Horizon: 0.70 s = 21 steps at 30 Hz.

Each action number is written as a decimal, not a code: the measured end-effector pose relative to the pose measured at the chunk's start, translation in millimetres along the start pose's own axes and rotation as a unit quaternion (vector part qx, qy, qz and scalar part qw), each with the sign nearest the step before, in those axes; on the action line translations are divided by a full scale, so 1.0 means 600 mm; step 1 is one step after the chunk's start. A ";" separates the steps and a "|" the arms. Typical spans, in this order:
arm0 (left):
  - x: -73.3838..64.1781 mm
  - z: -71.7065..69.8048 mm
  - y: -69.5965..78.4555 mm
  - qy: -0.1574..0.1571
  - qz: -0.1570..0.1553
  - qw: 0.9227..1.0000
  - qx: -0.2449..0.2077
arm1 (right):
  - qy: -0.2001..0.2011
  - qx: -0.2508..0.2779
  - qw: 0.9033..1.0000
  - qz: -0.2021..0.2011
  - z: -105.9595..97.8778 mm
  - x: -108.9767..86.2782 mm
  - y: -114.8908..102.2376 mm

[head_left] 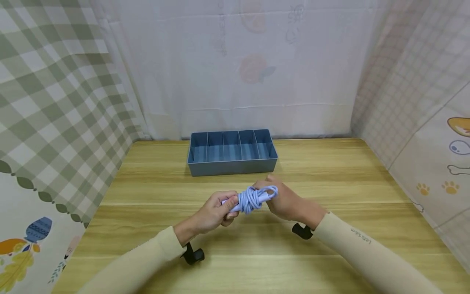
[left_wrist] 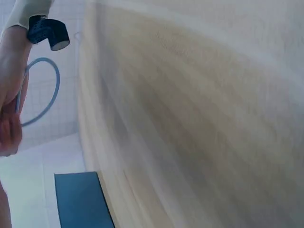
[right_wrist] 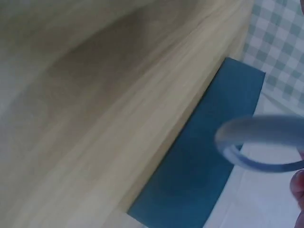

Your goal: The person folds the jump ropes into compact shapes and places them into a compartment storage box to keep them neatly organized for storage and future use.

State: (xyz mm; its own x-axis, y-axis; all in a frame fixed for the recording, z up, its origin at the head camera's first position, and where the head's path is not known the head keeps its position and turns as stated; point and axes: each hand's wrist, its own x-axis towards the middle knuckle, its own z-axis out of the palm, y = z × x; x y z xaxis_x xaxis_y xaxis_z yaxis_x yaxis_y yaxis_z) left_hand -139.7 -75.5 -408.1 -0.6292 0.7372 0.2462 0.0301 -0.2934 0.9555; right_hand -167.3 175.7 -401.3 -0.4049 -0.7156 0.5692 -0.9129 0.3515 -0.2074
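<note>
A light-blue charging cable [head_left: 249,200], wound into a compact bundle, is held above the table between both hands. My left hand [head_left: 218,209] grips its pale plug end, with the thumb on top. My right hand [head_left: 280,200] is at the bundle's other end, its curled fingers holding the cable; those fingertips are mostly hidden in the head view. In the left wrist view, a loose loop of the cable [left_wrist: 56,90] hangs beside the right hand [left_wrist: 9,99]. A blurred cable loop [right_wrist: 266,128] shows close up in the right wrist view.
A blue-grey box [head_left: 233,167] with several side-by-side compartments stands at the back of the wooden table [head_left: 147,196]. Fabric curtains [head_left: 312,81] enclose the back and both sides. Black camera mounts [head_left: 192,255] hang below the wrists.
</note>
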 end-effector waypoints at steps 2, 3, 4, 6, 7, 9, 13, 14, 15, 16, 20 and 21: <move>0.002 0.001 0.001 0.051 0.003 0.999 -0.005 | -0.006 -0.023 0.999 0.027 0.008 -0.006 -0.006; 0.004 0.001 0.001 0.077 0.005 0.997 -0.001 | -0.009 -0.042 0.998 0.035 0.012 -0.008 -0.010; 0.006 0.000 0.001 0.104 0.003 0.995 0.003 | -0.012 -0.061 0.997 0.041 0.015 -0.009 -0.015; 0.009 -0.001 0.001 0.162 -0.006 0.987 0.021 | -0.017 -0.098 0.994 0.052 0.021 -0.012 -0.025; 0.010 -0.001 -0.001 0.193 -0.015 0.980 0.038 | -0.018 -0.113 0.992 0.049 0.022 -0.013 -0.031; 0.012 -0.004 -0.004 0.246 -0.029 0.964 0.091 | -0.017 -0.145 0.988 0.040 0.024 -0.013 -0.042; 0.015 -0.008 -0.010 0.313 -0.020 0.919 0.239 | 0.011 -0.188 0.982 0.027 0.021 -0.009 -0.063; 0.016 -0.008 -0.011 0.317 -0.011 0.908 0.273 | 0.022 -0.191 0.981 0.027 0.020 -0.007 -0.067; 0.017 -0.009 -0.012 0.317 0.000 0.899 0.301 | 0.034 -0.192 0.980 0.027 0.018 -0.007 -0.071; 0.019 -0.009 -0.012 0.315 0.009 0.892 0.325 | 0.046 -0.187 0.981 0.027 0.017 -0.006 -0.074; 0.021 -0.007 -0.015 0.299 0.035 0.872 0.386 | 0.085 -0.136 0.987 0.023 0.017 -0.008 -0.082; 0.021 -0.007 -0.015 0.294 0.039 0.868 0.398 | 0.095 -0.114 0.989 0.023 0.017 -0.008 -0.083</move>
State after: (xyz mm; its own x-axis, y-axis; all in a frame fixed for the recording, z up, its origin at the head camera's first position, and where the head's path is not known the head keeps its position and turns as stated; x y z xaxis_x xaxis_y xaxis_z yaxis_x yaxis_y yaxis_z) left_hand -150.9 -66.1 -414.2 -0.8818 0.2273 0.4131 0.4702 0.3569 0.8072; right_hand -120.5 155.6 -402.1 -0.4096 -0.5769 0.7067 -0.8491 0.5244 -0.0640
